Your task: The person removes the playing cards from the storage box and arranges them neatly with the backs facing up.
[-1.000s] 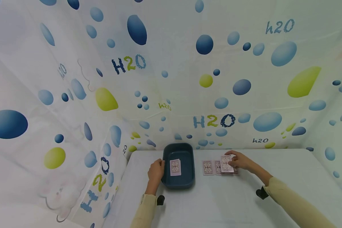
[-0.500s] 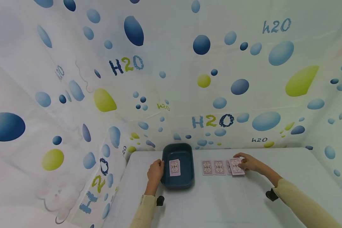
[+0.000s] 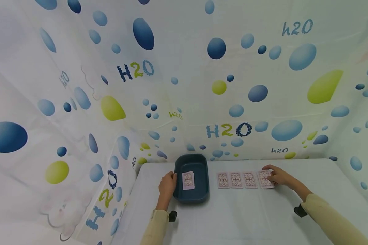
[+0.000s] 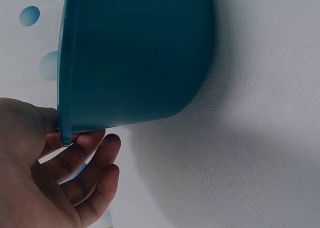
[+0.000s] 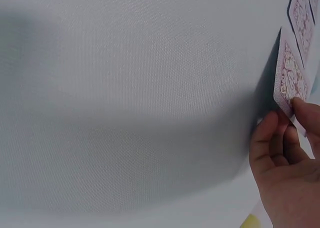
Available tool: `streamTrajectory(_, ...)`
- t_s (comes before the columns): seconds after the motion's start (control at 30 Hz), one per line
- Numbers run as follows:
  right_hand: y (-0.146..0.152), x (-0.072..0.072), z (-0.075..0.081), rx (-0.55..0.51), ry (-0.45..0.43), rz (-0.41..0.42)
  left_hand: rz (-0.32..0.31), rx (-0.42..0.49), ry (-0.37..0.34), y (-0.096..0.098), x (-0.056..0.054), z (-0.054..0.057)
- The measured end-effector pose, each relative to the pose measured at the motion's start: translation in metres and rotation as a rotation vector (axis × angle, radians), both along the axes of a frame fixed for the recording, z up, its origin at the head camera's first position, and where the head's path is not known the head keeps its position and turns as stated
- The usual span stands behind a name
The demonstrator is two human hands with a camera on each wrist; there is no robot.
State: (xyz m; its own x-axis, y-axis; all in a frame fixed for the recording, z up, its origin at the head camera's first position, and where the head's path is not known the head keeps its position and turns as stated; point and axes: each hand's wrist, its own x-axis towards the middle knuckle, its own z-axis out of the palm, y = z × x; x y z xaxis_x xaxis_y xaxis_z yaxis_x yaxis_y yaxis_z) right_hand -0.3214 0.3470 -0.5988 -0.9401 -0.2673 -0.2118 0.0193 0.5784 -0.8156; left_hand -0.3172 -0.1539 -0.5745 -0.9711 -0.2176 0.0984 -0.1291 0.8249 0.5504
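My right hand (image 3: 277, 176) pinches a playing card (image 3: 264, 179) by its right edge, thumb on the patterned red back. In the right wrist view this card (image 5: 290, 75) is tilted, with a dark shadow under its left side. To its left, three playing cards (image 3: 249, 180) lie back up in a row. My left hand (image 3: 167, 183) grips the left rim of a dark teal plastic basin (image 3: 191, 198); in the left wrist view the thumb goes behind the rim (image 4: 65, 88) and the fingers curl under it. Inside the basin lies a small stack of playing cards (image 3: 188, 180).
A white cloth covers the table (image 3: 233, 217). Behind it and at the sides hangs a white curtain (image 3: 196, 102) printed with blue and green drops and H2O lettering. Dark wrist devices (image 3: 300, 210) sit under both forearms.
My right hand has moved right with the card, from above the row to its right end, and lowered it. Cards beneath it came into view. The left hand has stayed on the basin.
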Motion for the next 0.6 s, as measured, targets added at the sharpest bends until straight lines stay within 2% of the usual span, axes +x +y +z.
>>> streamTrajectory(0.1, -0.001, -0.002, -0.004, 0.018, 0.042, 0.011, 0.001, -0.004, 0.000, 0.001, 0.001, 0.001)
streamTrajectory(0.2, -0.004, -0.004, -0.007, 0.055, 0.081, -0.013, 0.004, -0.002, -0.009, 0.001, 0.001, 0.002)
streamTrajectory(0.47, -0.015, -0.004, -0.010, 0.258, 0.216, -0.047, 0.007, 0.003, -0.019, 0.002, 0.000, 0.002)
streamTrajectory(0.6, -0.019, -0.004, -0.011, 0.319, 0.229, -0.074, 0.009, -0.002, -0.014, 0.002, -0.001, -0.001)
